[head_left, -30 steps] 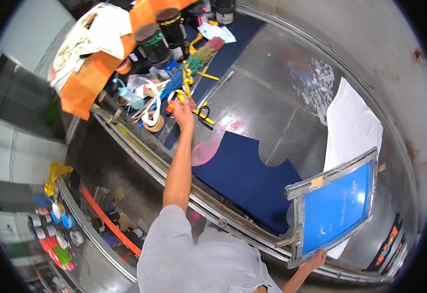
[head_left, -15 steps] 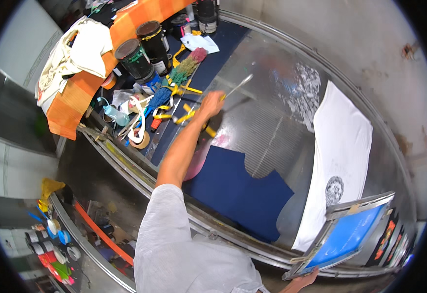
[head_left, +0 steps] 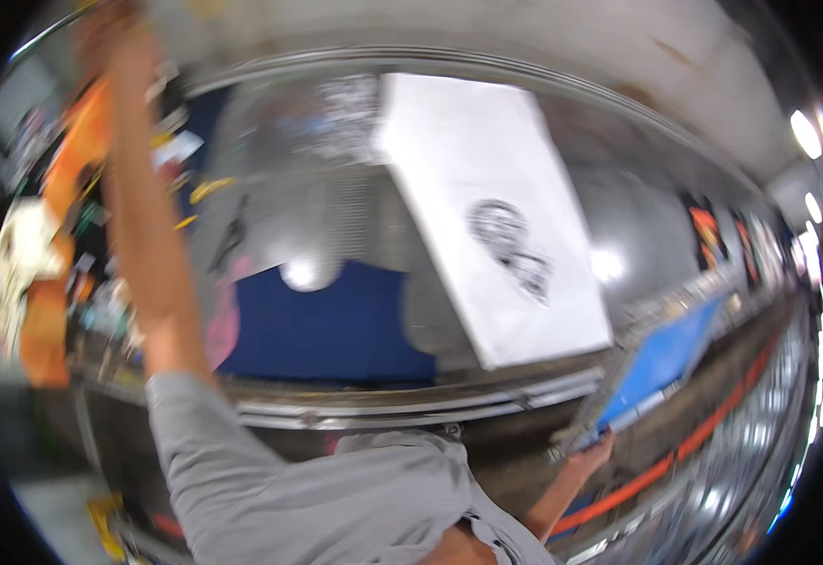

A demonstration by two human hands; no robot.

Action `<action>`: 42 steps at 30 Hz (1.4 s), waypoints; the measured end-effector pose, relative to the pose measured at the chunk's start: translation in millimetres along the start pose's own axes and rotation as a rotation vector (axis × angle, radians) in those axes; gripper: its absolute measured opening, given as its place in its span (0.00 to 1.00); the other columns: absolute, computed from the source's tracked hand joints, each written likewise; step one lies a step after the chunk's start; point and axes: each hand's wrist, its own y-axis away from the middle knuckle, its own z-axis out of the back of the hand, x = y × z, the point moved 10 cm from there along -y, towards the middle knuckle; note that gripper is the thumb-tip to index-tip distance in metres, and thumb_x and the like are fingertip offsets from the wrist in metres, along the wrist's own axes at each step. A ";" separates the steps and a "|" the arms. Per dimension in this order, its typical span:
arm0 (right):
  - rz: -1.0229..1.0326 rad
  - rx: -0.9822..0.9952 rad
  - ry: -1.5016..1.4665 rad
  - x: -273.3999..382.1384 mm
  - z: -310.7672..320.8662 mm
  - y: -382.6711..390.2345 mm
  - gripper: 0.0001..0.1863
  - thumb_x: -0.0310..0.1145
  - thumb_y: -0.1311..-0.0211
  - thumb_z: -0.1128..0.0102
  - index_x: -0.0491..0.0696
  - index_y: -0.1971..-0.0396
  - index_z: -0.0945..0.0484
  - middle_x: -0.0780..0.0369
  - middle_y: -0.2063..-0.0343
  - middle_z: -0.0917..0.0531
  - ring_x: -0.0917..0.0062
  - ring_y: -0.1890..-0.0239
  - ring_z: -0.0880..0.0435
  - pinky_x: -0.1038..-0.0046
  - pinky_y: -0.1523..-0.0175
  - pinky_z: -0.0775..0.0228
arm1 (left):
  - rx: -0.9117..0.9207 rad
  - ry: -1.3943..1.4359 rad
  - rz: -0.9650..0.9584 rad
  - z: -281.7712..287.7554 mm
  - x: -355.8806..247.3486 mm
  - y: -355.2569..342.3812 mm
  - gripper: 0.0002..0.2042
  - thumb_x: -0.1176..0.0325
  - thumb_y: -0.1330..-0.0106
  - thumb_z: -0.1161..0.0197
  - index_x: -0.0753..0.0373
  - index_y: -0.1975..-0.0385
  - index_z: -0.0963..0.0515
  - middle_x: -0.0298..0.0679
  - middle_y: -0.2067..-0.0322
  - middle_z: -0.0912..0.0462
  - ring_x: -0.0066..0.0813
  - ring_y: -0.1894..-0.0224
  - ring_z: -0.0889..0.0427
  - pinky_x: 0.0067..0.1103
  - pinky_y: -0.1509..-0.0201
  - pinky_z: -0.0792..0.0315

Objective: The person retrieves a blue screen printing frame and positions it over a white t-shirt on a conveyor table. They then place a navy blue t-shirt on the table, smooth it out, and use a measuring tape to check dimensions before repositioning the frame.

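Observation:
My left hand (head_left: 115,38) is raised at the upper left, blurred by motion and closed on a thin metal tool (head_left: 49,36) whose kind I cannot make out. At the lower right, my right hand (head_left: 589,460) grips the near corner of a screen printing frame (head_left: 661,363) with blue mesh, held tilted at the table's edge. A navy shirt panel (head_left: 336,325) lies on the table, its neck cut-out facing away from me. To its right is a white fabric panel (head_left: 449,169) with a black printed design (head_left: 510,245).
Bending across the view is a long grey metal-topped table (head_left: 275,221). Orange cloth (head_left: 46,330), cream cloth (head_left: 24,245) and blurred supplies crowd its left end. A yellow-handled item (head_left: 212,188) lies near them. Dark printed pieces (head_left: 703,231) are at the right, and an orange rail (head_left: 675,457) runs behind my right arm.
My left hand has risen from over the table to the upper left with the thin tool. The view has turned rightward. My right hand still holds the screen printing frame.

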 end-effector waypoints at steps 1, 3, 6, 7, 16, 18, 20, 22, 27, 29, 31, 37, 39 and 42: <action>0.031 -0.023 -0.058 14.8 24.4 -20.7 0.16 0.38 0.36 0.45 0.44 0.53 0.24 0.62 0.60 0.21 0.70 0.56 0.22 0.67 0.48 0.30 | 0.026 0.127 0.025 -3.6 4.5 -10.6 0.14 0.69 0.29 0.47 0.68 0.49 0.26 0.46 0.54 0.19 0.36 0.58 0.19 0.24 0.56 0.26; 0.167 -0.037 -0.027 47.8 62.2 -50.1 0.13 0.34 0.37 0.45 0.44 0.56 0.23 0.64 0.61 0.22 0.73 0.56 0.22 0.69 0.49 0.30 | 0.106 0.401 0.033 -14.3 -14.0 -24.8 0.15 0.69 0.28 0.49 0.70 0.47 0.27 0.47 0.51 0.20 0.36 0.56 0.19 0.23 0.54 0.26; 0.305 -0.220 0.037 125.7 89.8 -62.8 0.10 0.29 0.40 0.45 0.43 0.60 0.23 0.65 0.65 0.23 0.76 0.60 0.24 0.71 0.53 0.31 | 0.040 0.350 -0.077 -82.6 -87.0 -3.7 0.15 0.68 0.25 0.53 0.71 0.46 0.27 0.47 0.50 0.20 0.34 0.55 0.19 0.20 0.55 0.27; 0.318 -0.232 0.066 148.9 102.6 -73.4 0.10 0.28 0.41 0.46 0.43 0.60 0.23 0.65 0.65 0.23 0.76 0.61 0.24 0.71 0.54 0.31 | -0.041 0.310 -0.046 -109.2 -111.3 3.1 0.14 0.67 0.24 0.53 0.70 0.48 0.27 0.46 0.52 0.20 0.32 0.58 0.20 0.20 0.57 0.28; 0.424 -0.318 0.159 226.9 234.4 -197.9 0.07 0.21 0.43 0.46 0.43 0.64 0.23 0.68 0.71 0.24 0.83 0.69 0.27 0.77 0.63 0.35 | -0.032 0.834 0.441 -432.7 -240.1 92.2 0.12 0.65 0.23 0.52 0.66 0.59 0.25 0.37 0.68 0.21 0.21 0.71 0.29 0.16 0.70 0.37; 0.406 -0.322 0.204 242.6 231.6 -228.4 0.08 0.21 0.43 0.46 0.42 0.63 0.23 0.68 0.71 0.24 0.84 0.69 0.27 0.78 0.64 0.35 | 0.051 0.778 0.457 -493.6 -256.8 121.3 0.12 0.63 0.23 0.51 0.64 0.59 0.24 0.35 0.69 0.22 0.19 0.73 0.30 0.16 0.72 0.38; 0.395 -0.325 0.230 252.7 228.0 -259.1 0.07 0.20 0.43 0.45 0.43 0.64 0.23 0.69 0.72 0.24 0.85 0.70 0.27 0.79 0.65 0.35 | 0.118 0.675 0.504 -550.1 -266.6 160.1 0.12 0.61 0.24 0.48 0.63 0.61 0.23 0.33 0.70 0.22 0.16 0.76 0.31 0.15 0.74 0.40; 0.409 -0.329 0.242 262.9 224.2 -297.5 0.04 0.21 0.42 0.43 0.45 0.68 0.24 0.71 0.75 0.25 0.86 0.73 0.28 0.81 0.66 0.36 | 0.140 0.551 0.577 -606.9 -280.3 218.7 0.13 0.57 0.26 0.45 0.61 0.64 0.22 0.30 0.74 0.23 0.13 0.78 0.34 0.14 0.77 0.43; 0.279 -0.173 0.435 285.0 165.8 -402.0 0.05 0.22 0.42 0.41 0.41 0.66 0.23 0.71 0.74 0.25 0.87 0.73 0.29 0.80 0.67 0.36 | 0.362 0.230 0.788 -703.9 -263.7 418.8 0.15 0.53 0.29 0.40 0.58 0.69 0.20 0.23 0.81 0.28 0.08 0.82 0.40 0.12 0.80 0.49; 0.248 -0.099 0.498 291.1 126.7 -457.5 0.07 0.22 0.43 0.41 0.40 0.63 0.22 0.70 0.72 0.23 0.85 0.71 0.27 0.79 0.64 0.34 | 0.430 0.200 0.855 -730.1 -290.5 484.7 0.15 0.54 0.29 0.41 0.59 0.70 0.20 0.22 0.81 0.29 0.08 0.82 0.41 0.13 0.80 0.49; 0.192 -0.024 0.516 277.0 89.4 -502.6 0.11 0.22 0.44 0.40 0.38 0.60 0.21 0.68 0.69 0.20 0.83 0.68 0.25 0.77 0.61 0.32 | 0.520 0.075 0.850 -722.6 -312.4 528.8 0.15 0.58 0.28 0.42 0.62 0.73 0.22 0.25 0.81 0.29 0.11 0.79 0.40 0.15 0.76 0.46; 0.058 0.265 0.511 208.4 -66.1 -666.2 0.16 0.20 0.46 0.39 0.37 0.55 0.22 0.64 0.64 0.18 0.80 0.65 0.21 0.76 0.59 0.30 | 0.595 -0.148 0.964 -694.2 -394.4 585.9 0.12 0.65 0.30 0.41 0.68 0.73 0.23 0.33 0.80 0.27 0.17 0.76 0.33 0.19 0.73 0.40; 0.058 0.346 0.525 168.3 -122.4 -719.8 0.16 0.21 0.47 0.38 0.37 0.56 0.22 0.63 0.66 0.17 0.79 0.66 0.21 0.75 0.60 0.29 | 0.731 -0.321 0.963 -691.9 -428.3 592.9 0.10 0.69 0.32 0.40 0.69 0.71 0.23 0.35 0.78 0.26 0.19 0.75 0.31 0.20 0.72 0.38; 0.074 0.442 0.581 109.6 -239.0 -777.3 0.18 0.23 0.50 0.34 0.37 0.56 0.20 0.61 0.66 0.16 0.78 0.66 0.20 0.72 0.60 0.28 | 0.713 -0.204 0.783 -708.4 -481.6 609.3 0.04 0.81 0.40 0.39 0.72 0.67 0.21 0.43 0.73 0.22 0.29 0.70 0.22 0.23 0.66 0.28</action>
